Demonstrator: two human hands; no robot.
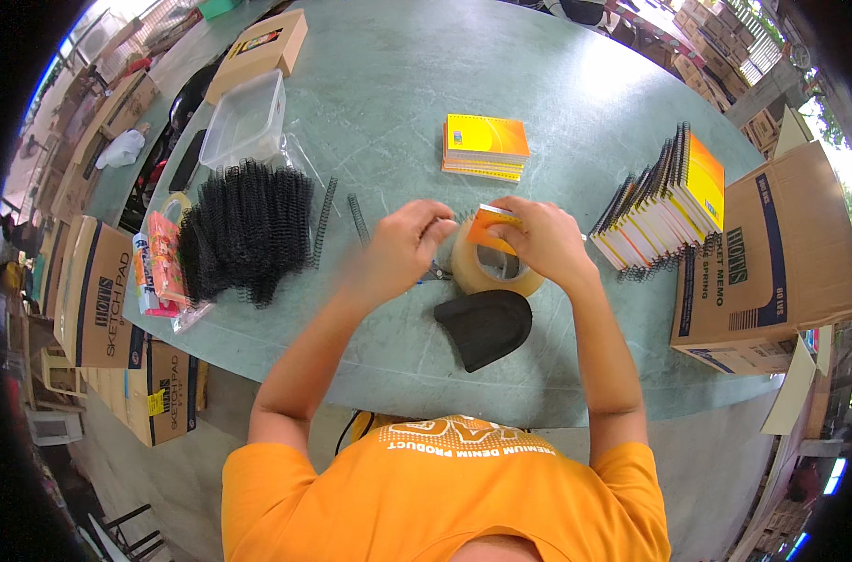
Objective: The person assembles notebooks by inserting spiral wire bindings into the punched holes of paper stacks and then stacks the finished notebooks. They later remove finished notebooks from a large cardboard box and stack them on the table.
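My right hand [546, 242] grips a small orange memo pad [490, 228] above a wide roll of clear tape [501, 272]. My left hand [409, 242] is closed in a pinch beside the pad's left edge, where a bit of coil seems to show; what its fingertips hold is too small to tell. Just below the roll lies a black curved pad [485, 330]. Scissors [435, 273], partly hidden, rest between my left hand and the tape. Two loose black spiral coils [358, 217] lie to the left, next to a large heap of black coils [248, 229].
A stack of yellow memo pads [487, 145] sits ahead. Spiral-bound pads [665, 201] stand in a row at the right, beside a cardboard box [772, 262]. A clear plastic tub [246, 117] and a flat tan box [259, 54] are at the far left; cartons [98, 295] stand off the table's left edge.
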